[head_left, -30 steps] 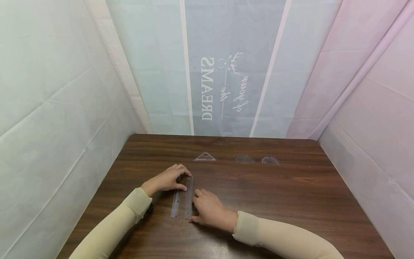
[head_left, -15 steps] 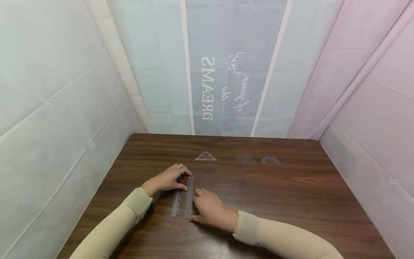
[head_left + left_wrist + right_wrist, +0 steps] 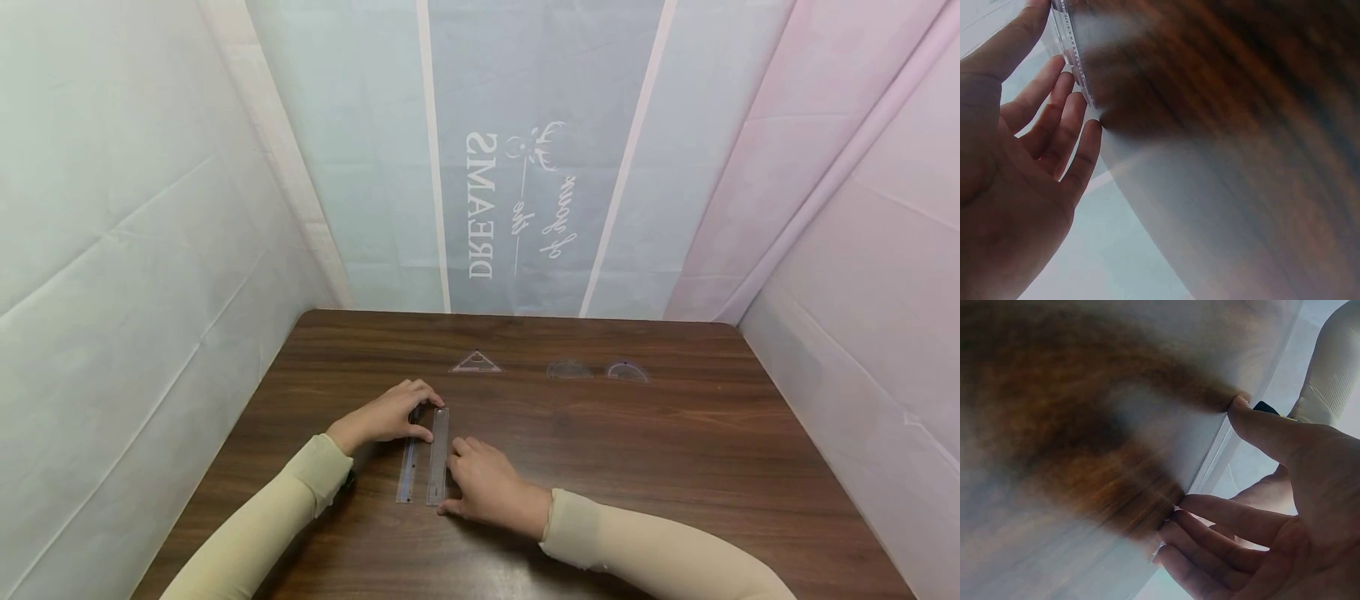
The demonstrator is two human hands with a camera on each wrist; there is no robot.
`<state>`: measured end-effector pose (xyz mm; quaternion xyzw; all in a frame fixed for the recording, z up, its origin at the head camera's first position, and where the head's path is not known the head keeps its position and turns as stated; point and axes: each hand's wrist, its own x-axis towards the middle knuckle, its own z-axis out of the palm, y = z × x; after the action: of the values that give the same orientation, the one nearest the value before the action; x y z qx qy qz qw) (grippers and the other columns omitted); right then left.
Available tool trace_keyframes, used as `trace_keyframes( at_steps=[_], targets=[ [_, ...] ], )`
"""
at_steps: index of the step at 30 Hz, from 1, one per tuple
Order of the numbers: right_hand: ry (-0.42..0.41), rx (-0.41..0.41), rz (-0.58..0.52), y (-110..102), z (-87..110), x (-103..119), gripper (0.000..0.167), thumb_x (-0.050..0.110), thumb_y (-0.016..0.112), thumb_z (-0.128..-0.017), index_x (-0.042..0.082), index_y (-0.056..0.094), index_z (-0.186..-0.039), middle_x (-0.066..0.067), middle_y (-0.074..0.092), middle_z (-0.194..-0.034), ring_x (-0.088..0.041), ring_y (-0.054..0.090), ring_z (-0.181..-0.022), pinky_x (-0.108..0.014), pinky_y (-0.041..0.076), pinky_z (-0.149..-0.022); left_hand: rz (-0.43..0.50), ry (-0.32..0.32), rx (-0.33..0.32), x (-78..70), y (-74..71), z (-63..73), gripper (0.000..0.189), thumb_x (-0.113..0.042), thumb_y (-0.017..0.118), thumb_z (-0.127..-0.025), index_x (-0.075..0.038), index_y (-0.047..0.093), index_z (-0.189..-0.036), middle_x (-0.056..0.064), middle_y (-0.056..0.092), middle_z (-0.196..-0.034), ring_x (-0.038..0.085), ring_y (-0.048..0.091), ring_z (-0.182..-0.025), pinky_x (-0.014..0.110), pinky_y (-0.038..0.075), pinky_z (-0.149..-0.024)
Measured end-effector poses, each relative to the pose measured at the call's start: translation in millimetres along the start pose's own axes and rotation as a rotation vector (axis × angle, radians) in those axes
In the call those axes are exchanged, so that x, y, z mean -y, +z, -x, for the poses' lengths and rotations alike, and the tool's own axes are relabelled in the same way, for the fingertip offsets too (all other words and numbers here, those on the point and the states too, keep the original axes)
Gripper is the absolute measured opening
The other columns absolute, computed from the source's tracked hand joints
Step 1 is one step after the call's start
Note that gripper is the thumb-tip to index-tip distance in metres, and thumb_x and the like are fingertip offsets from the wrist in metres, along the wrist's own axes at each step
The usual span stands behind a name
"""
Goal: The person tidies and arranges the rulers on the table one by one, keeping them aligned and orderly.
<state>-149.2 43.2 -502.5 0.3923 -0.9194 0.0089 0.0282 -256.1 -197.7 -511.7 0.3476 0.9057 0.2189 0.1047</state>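
A clear ruler (image 3: 438, 467) lies lengthwise on the table between both hands. My left hand (image 3: 390, 414) touches it at the far end with the fingertips and at the left edge with the thumb. On the other side, the fingertips of my right hand (image 3: 486, 485) rest along the right edge, its thumb by the near corner. The left wrist view shows slightly bent, spread fingers beside the clear ruler (image 3: 1072, 50). In the right wrist view the thumb and fingers stand apart along the edge. A second clear ruler with a blue stripe (image 3: 406, 479) lies parallel, partly hidden under the left hand.
Towards the back of the brown wooden table (image 3: 675, 442) lie a clear triangular set square (image 3: 476, 368) and two clear protractors (image 3: 569, 369), side by side. Fabric sheets hang at the back and on both sides of the table.
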Motion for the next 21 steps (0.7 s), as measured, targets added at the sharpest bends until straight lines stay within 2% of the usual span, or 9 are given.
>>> trace_keyframes(
  at_steps=[4,10,16,21],
  targets=[
    [-0.019,0.016,-0.033,-1.3,1.8,-3.3,0.06,0.066,0.084,-0.085,0.011,0.079,-0.111,0.002,0.064,-0.107,-0.01,0.059,-0.092,-0.025,0.056,-0.086,0.018,-0.017,0.017,-1.6,-1.0,-0.2,0.058,-0.039,0.087,-0.092,-0.013,0.066,-0.139,0.006,0.059,-0.14,0.028,0.055,-0.128,0.058,0.042,-0.115],
    [-0.058,0.075,-0.143,-4.3,4.9,-13.6,0.061,0.059,0.083,-0.091,0.008,0.076,-0.125,0.003,0.062,-0.11,-0.009,0.059,-0.098,-0.025,0.056,-0.087,0.023,-0.033,0.031,-4.3,-2.3,-0.7,0.057,-0.043,0.084,-0.095,-0.012,0.067,-0.139,0.006,0.06,-0.139,0.028,0.055,-0.126,0.056,0.046,-0.111],
    [-0.102,0.063,-0.245,-5.0,8.6,-25.9,0.055,0.048,0.082,-0.095,0.009,0.072,-0.132,0.003,0.064,-0.112,-0.006,0.061,-0.099,-0.023,0.056,-0.087,-0.003,-0.059,-0.021,-8.7,-3.8,-4.4,0.05,-0.045,0.078,-0.1,-0.012,0.069,-0.136,0.003,0.065,-0.131,0.024,0.059,-0.12,0.049,0.051,-0.104],
    [-0.082,0.036,-0.327,-5.2,14.9,-41.1,0.052,0.042,0.082,-0.097,0.009,0.07,-0.136,0.0,0.068,-0.122,-0.008,0.065,-0.108,-0.027,0.057,-0.095,-0.019,-0.061,-0.047,-18.1,-2.8,-13.7,0.048,-0.045,0.074,-0.102,-0.011,0.068,-0.136,0.002,0.064,-0.131,0.024,0.06,-0.122,0.048,0.052,-0.104]
  ],
)
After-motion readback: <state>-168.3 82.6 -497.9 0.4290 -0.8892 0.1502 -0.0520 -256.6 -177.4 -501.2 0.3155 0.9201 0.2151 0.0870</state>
